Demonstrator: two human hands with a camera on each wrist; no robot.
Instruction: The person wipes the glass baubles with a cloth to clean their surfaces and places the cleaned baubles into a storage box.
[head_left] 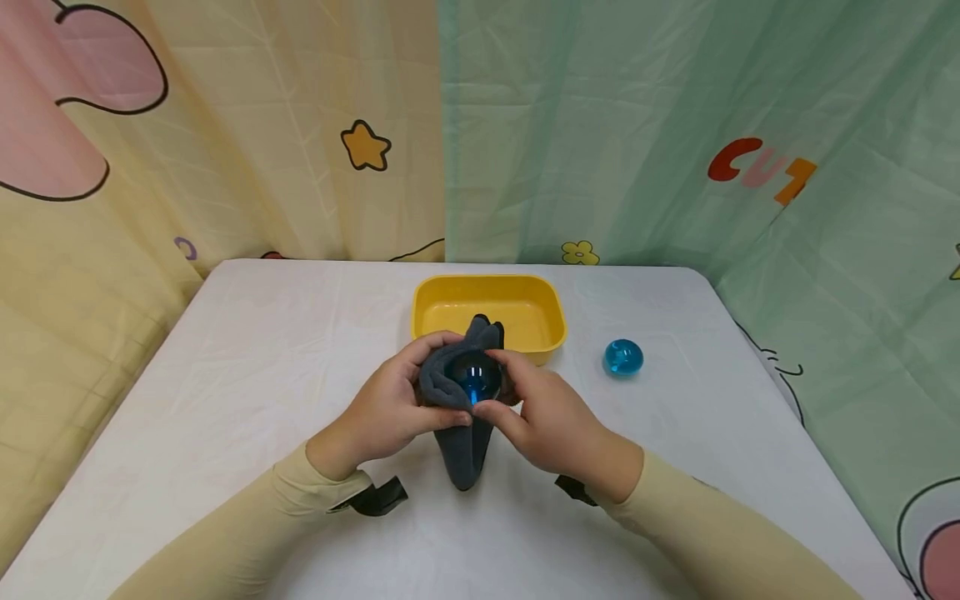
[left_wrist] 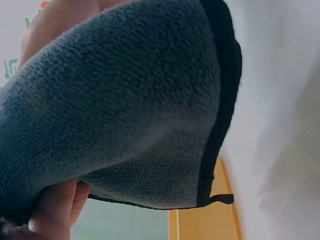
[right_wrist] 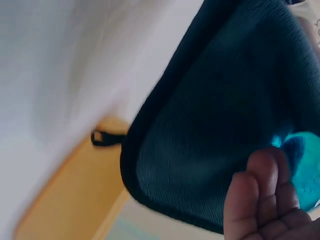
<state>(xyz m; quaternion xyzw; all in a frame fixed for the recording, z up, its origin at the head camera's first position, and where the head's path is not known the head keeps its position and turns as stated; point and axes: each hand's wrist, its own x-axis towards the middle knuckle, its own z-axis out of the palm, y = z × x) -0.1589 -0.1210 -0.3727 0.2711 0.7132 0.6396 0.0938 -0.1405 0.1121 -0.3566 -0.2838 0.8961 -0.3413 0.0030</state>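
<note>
A clear blue ball [head_left: 476,373] sits in the folds of a dark grey towel [head_left: 461,457] with black edging, held up over the table. My left hand [head_left: 378,410] grips the towel from the left, its thumb in front of the bunched fabric. From the right, my right hand [head_left: 558,417] holds the ball between thumb and fingers. In the right wrist view, its fingers [right_wrist: 265,175] touch the turquoise-looking ball [right_wrist: 305,167], with the towel [right_wrist: 200,135] hanging behind. The towel [left_wrist: 125,95] covers most of the left hand in the left wrist view.
Behind the towel stands a yellow rectangular tub [head_left: 553,321], its front partly hidden by the towel and hands. A second clear blue ball [head_left: 623,357] lies on the white tablecloth [head_left: 262,358] to the right. Printed curtains [head_left: 585,125] hang behind the table.
</note>
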